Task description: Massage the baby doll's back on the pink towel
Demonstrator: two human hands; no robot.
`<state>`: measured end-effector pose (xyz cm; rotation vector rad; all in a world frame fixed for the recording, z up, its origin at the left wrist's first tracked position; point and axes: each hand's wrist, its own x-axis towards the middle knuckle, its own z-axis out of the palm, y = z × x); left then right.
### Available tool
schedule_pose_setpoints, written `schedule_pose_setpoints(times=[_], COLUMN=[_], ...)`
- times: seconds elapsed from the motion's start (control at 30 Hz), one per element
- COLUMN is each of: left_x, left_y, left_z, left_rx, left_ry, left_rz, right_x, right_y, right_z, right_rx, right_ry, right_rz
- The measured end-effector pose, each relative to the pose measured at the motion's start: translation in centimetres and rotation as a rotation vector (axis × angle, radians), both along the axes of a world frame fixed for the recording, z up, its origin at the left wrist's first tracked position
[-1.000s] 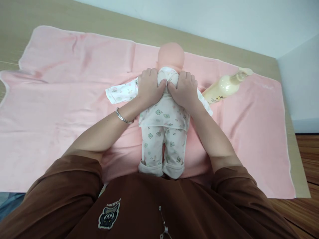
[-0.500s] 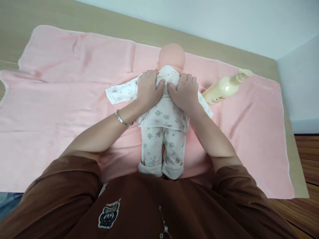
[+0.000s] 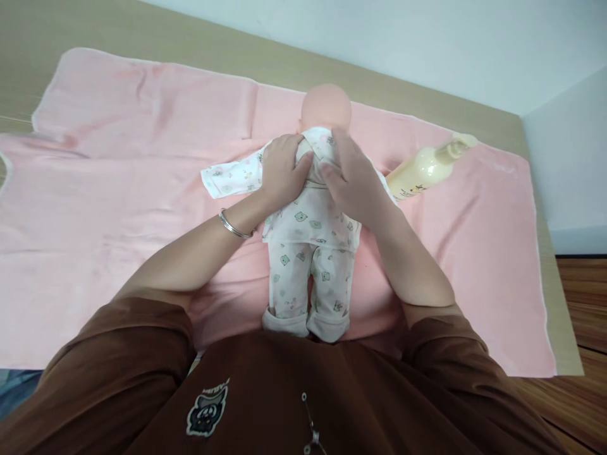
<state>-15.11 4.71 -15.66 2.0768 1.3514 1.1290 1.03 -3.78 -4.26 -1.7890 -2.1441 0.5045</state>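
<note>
A baby doll (image 3: 326, 106) lies stretched out, its bald head away from me and its legs toward me. It wears a white printed top (image 3: 313, 218) and matching trousers (image 3: 289, 278) with turned-up cuffs. My left hand (image 3: 284, 167) rests on the doll's upper body at the left shoulder, thumb apart and fingers laid over the cloth. On the other side, my right hand (image 3: 353, 177) is turned partly on its edge by the collar, its thumb apart on the top. That hand is slightly blurred and covers much of the right shoulder. The left sleeve (image 3: 231, 179) spreads outward.
A pink blanket (image 3: 118, 221) with a white edge lies under the doll, wrinkled in places. A pale yellow pump bottle (image 3: 427, 167) lies tilted on it at the right. Beyond is the wooden tabletop (image 3: 199, 38), with a white wall (image 3: 427, 44) behind.
My right hand has rolled from lying flat on the shoulder onto its edge and shifted inward toward the collar. My left hand and the doll stay nearly the same.
</note>
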Motion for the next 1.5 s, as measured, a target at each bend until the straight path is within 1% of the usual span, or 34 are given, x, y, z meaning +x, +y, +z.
schedule_pose_setpoints(times=[0.07, 0.1, 0.17, 0.23, 0.33, 0.43, 0.5, 0.63, 0.73, 0.83, 0.9, 0.97, 1.07, 1.13, 1.2, 1.27, 1.33, 1.4, 1.5], left_x=[-0.1, -0.1, -0.1, -0.1, -0.1, -0.1, -0.1, -0.2, -0.2, -0.3, -0.3, -0.3, -0.3, -0.3, -0.2, -0.2, -0.2, -0.1, 0.1], left_y=[-0.5, -0.7, -1.0, -1.2, -1.2, -1.3, -1.2, -1.1, -1.2, -1.2, -1.2, -1.3, -1.3, -1.3, -1.4, -1.4, -1.4, -1.6, -2.0], left_z=[0.4, 0.5, 0.7, 0.8, 0.8, 0.8, 0.8, 0.7, 0.7, 0.7, 0.7, 0.7, 0.8, 0.9, 1.0, 1.0, 1.0, 1.2, 2.1], left_rx=[0.006, 0.011, 0.018, 0.023, 0.049, 0.069, 0.071, 0.069, 0.054, 0.028, 0.020, 0.023, 0.037, 0.047, 0.056, 0.054, 0.043, 0.018, -0.048], left_ry=[-0.024, -0.035, -0.049, -0.052, -0.063, -0.075, -0.071, -0.051, -0.061, -0.068, -0.065, -0.059, -0.054, -0.052, -0.053, -0.058, -0.062, -0.047, 0.001], left_rz=[-0.003, -0.009, -0.013, -0.005, 0.006, 0.006, 0.009, 0.014, -0.002, -0.012, -0.012, -0.014, -0.010, -0.004, -0.005, -0.012, -0.014, 0.004, 0.048], right_x=[-0.6, -1.0, -1.7, -2.2, -2.2, -2.1, -2.2, -2.2, -2.0, -2.1, -2.5, -2.8, -2.8, -2.5, -2.2, -2.1, -2.2, -2.4, -2.8], right_y=[0.1, 0.2, 0.4, 0.4, 0.0, -0.4, -0.3, 0.3, 0.0, -0.8, -1.1, -0.9, -0.4, -0.3, -0.4, -0.5, -0.3, 0.0, -0.2], right_z=[-0.4, -0.8, -1.7, -2.2, -1.6, -1.0, -1.5, -2.8, -2.3, -1.6, -1.9, -2.6, -3.1, -2.5, -1.8, -1.4, -1.8, -2.7, -3.5], right_rx=[0.102, 0.127, 0.118, 0.073, 0.078, 0.166, 0.173, 0.089, 0.164, 0.250, 0.227, 0.142, 0.057, 0.066, 0.116, 0.164, 0.142, 0.105, 0.136], right_ry=[-0.041, -0.078, -0.154, -0.201, -0.195, -0.178, -0.198, -0.216, -0.175, -0.167, -0.175, -0.173, -0.145, -0.123, -0.104, -0.103, -0.138, -0.179, -0.181], right_rz=[-0.065, -0.088, -0.076, -0.033, -0.016, -0.049, -0.068, -0.054, -0.024, -0.054, -0.104, -0.138, -0.132, -0.125, -0.128, -0.126, -0.099, -0.055, -0.009])
